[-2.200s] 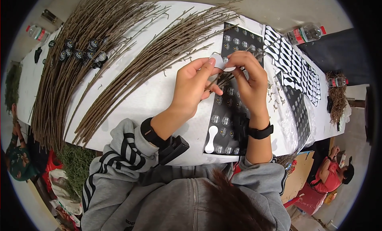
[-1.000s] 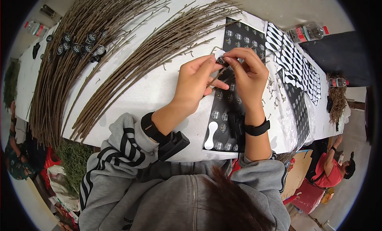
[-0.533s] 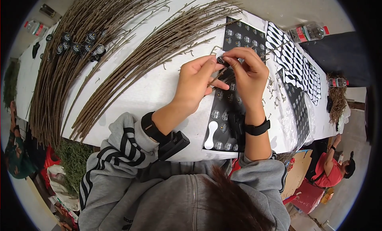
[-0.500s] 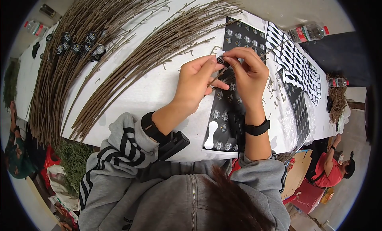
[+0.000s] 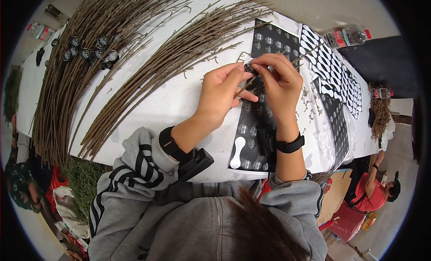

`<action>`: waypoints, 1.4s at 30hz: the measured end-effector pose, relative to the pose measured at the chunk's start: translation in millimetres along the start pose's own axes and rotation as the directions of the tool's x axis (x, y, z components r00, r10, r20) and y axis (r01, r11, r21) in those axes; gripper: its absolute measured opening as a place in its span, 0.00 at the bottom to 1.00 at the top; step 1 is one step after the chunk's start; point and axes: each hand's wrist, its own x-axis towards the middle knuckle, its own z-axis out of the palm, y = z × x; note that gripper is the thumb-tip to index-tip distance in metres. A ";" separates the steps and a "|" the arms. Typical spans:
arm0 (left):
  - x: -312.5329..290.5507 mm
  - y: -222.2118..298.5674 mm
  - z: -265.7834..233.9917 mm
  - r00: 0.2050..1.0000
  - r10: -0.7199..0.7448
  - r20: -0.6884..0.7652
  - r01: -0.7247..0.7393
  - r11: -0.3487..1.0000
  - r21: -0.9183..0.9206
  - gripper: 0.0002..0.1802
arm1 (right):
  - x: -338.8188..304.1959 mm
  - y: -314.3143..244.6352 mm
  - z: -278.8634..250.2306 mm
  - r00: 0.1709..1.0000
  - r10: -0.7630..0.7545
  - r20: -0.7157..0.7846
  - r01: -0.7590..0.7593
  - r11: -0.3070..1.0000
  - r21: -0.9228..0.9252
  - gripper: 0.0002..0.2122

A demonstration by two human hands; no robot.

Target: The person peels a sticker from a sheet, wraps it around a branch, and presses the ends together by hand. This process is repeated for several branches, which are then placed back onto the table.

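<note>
Over the black sticker sheet (image 5: 256, 109), my two hands meet at a small black label sticker (image 5: 249, 67) with a round end. My left hand (image 5: 220, 88) pinches it between thumb and forefinger, the other fingers partly curled around thin brown twigs (image 5: 244, 85). My right hand (image 5: 283, 83) grips the label from the other side with thumb and fingertips. Whether the label's two ends are pressed together is hidden by my fingers. A white dumbbell-shaped gap (image 5: 238, 153) shows near the sheet's front edge.
Left of my hands lies a bundle of bare twigs (image 5: 148, 86), and beyond it a larger pile (image 5: 58, 108) bearing black labels (image 5: 102, 42). A white peeled sticker sheet (image 5: 334, 65), plastic bottle (image 5: 348, 37) and twig scraps (image 5: 310, 101) lie right. One person (image 5: 375, 189) stands right, another (image 5: 22, 184) left.
My hands and the label stay almost in place, with only a slight shift of the right fingertips. At the far left, the other person's arm and body have moved.
</note>
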 end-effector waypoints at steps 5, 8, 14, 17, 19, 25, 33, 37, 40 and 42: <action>-0.5 0.0 0.4 1.000 0.004 -0.004 -0.003 1.000 0.014 0.21 | 0.2 -0.4 -0.3 1.000 -0.013 -0.001 0.013 1.000 -0.017 0.07; -0.4 -0.4 0.5 1.000 0.002 -0.008 -0.002 1.000 0.016 0.21 | 0.2 -0.9 0.0 1.000 -0.016 -0.003 0.016 1.000 -0.023 0.07; -1.0 0.3 1.5 1.000 -0.006 -0.019 0.007 1.000 0.025 0.21 | 0.3 -1.3 -0.1 1.000 -0.018 -0.005 0.018 0.999 -0.030 0.07; -0.5 -0.2 0.7 1.000 -0.006 -0.015 0.006 1.000 0.022 0.21 | 0.3 -1.8 0.5 1.000 -0.020 -0.011 0.019 0.999 -0.033 0.07; 0.4 -1.3 -0.3 1.000 0.001 -0.001 -0.001 1.000 0.016 0.21 | 0.2 -1.7 0.6 1.000 -0.021 -0.014 0.020 0.999 -0.034 0.07; 0.4 -3.2 -0.2 1.000 0.025 -0.007 -0.025 1.000 0.006 0.21 | -0.5 0.2 0.9 0.999 -0.029 -0.018 0.029 0.999 -0.030 0.08; -0.8 -1.9 0.8 0.997 0.073 0.014 -0.073 0.996 0.044 0.20 | -1.5 0.9 2.2 1.000 -0.001 -0.013 0.001 1.000 -0.023 0.10; -0.3 -1.3 0.4 0.995 0.098 0.028 -0.100 0.991 0.088 0.17 | 1.2 -8.2 2.8 0.997 0.071 -0.024 -0.072 0.997 -0.035 0.11; 2.1 -6.0 0.1 0.980 0.154 0.124 -0.173 0.971 0.166 0.16 | 2.2 -8.9 -0.6 0.995 0.095 -0.006 -0.095 0.994 -0.049 0.10; 4.9 -15.3 0.7 0.976 0.191 0.103 -0.201 0.975 0.096 0.16 | 2.3 -6.8 -2.5 0.994 0.095 0.051 -0.093 0.994 -0.052 0.08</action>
